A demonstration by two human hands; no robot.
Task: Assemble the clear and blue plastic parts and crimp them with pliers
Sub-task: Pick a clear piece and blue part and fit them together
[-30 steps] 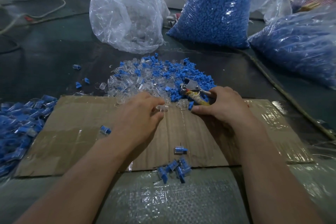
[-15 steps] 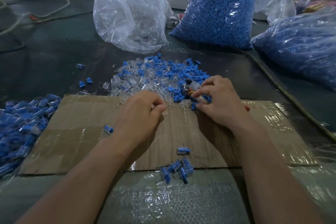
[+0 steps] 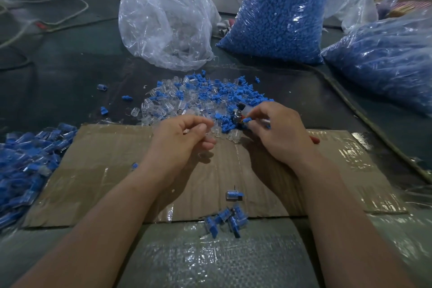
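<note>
Blue part (image 3: pixel 248 120): pinched between thumb and forefinger of the right hand (image 3: pixel 278 133), just off its fingertips, at the near edge of the loose pile (image 3: pixel 210 96).

Pliers (image 3: pixel 239 113): same hand. The metal head pokes out past the knuckles and a red handle tip shows behind the heel of the palm. The other fingers look curled round the handles. Likely kept in the palm so the tool need not be put down between pieces.

Clear part (image 3: pixel 211 127): seems nipped at the fingertips of the left hand (image 3: pixel 184 140), thumb closed against curled fingers. It is transparent against more transparent bits, so the grip is probable, not certain.

The two hands sit close, fingertips turned toward each other. My reading is that one half is in each hand, ready for mating, with the crimp not yet done.

Both hands hover over the far edge of the cardboard sheet (image 3: pixel 112 170), probably a work pad over the dark table.

Nearer the body than the hands: one joined piece (image 3: pixel 234 195) and a small cluster (image 3: pixel 224 220). These look like finished units dropped close by.

Well out past the left forearm: a bigger heap of blue-and-clear units (image 3: pixel 25 161).

Beyond the pile, far from both hands: a clear-stock bag (image 3: pixel 168 23) and two blue-stock bags (image 3: pixel 275 21), apparently for refills.
</note>
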